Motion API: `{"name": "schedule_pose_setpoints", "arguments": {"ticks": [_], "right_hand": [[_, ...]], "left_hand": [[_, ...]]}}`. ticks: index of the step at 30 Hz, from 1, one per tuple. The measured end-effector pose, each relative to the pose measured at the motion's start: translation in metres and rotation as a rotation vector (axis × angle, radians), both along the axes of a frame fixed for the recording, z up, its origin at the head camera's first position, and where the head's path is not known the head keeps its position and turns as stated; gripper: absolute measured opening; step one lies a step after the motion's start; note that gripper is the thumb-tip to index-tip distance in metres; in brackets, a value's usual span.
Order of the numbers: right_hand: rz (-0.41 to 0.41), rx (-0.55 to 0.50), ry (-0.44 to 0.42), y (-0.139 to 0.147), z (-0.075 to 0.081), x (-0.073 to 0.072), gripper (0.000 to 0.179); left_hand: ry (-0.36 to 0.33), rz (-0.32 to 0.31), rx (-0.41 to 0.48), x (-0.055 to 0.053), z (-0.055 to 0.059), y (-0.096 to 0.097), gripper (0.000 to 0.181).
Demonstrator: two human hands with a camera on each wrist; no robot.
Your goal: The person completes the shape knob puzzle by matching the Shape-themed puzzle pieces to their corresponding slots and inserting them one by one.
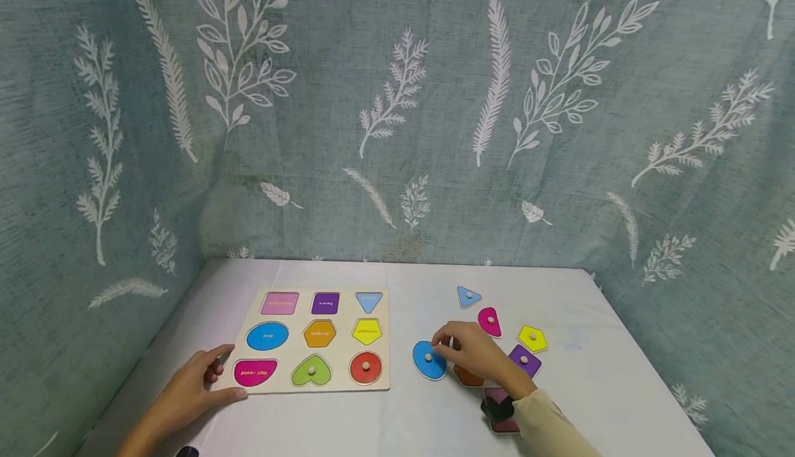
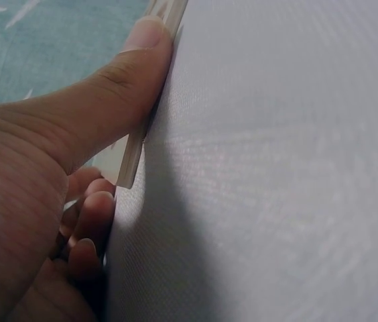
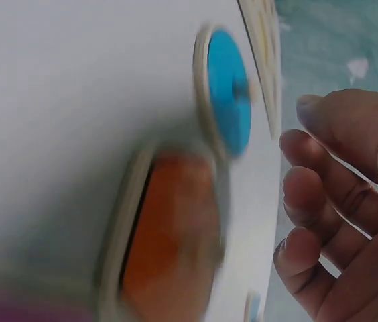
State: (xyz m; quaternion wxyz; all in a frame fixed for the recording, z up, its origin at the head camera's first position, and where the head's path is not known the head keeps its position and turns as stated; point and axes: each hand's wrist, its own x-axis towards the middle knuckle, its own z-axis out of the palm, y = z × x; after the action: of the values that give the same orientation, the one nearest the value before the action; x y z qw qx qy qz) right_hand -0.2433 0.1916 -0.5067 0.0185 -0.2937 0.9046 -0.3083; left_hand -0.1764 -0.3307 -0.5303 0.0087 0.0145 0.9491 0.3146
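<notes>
On the table at left lies a wooden shape puzzle board (image 1: 340,367) with printed recesses. A green heart (image 1: 304,376) and a red circle (image 1: 360,376) sit in its near row. My left hand (image 1: 190,388) holds the board's near left corner, thumb (image 2: 118,84) against the near edge and curled fingers at the left side. Close over the blue oval piece (image 1: 424,367) hovers my right hand (image 1: 477,355), its fingers loosely bent. The right wrist view has the fingertips apart from the oval's knob (image 3: 241,90). An orange-brown hexagon (image 3: 169,235) lies beside the oval, partly hidden by the hand in the head view.
Around the right hand lie a light blue triangle (image 1: 464,300), a magenta half round (image 1: 486,322), a yellow pentagon (image 1: 528,343) and a purple square (image 1: 531,367). A pink piece (image 1: 504,425) is partly covered by the black wrist camera (image 1: 498,409). Patterned curtain (image 1: 397,222) surrounds the table.
</notes>
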Motion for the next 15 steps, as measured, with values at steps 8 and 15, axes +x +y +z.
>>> {"name": "schedule_pose_setpoints", "arguments": {"ticks": [8, 15], "right_hand": [[-0.178, 0.040, -0.014, 0.050, 0.002, 0.008, 0.006], [-0.274, 0.027, 0.050, 0.082, -0.003, 0.009, 0.008]], "left_hand": [[-0.015, 0.000, -0.017, -0.002, 0.001, 0.000, 0.097], [-0.023, 0.005, -0.020, -0.002, 0.000, 0.000, 0.096]]}}
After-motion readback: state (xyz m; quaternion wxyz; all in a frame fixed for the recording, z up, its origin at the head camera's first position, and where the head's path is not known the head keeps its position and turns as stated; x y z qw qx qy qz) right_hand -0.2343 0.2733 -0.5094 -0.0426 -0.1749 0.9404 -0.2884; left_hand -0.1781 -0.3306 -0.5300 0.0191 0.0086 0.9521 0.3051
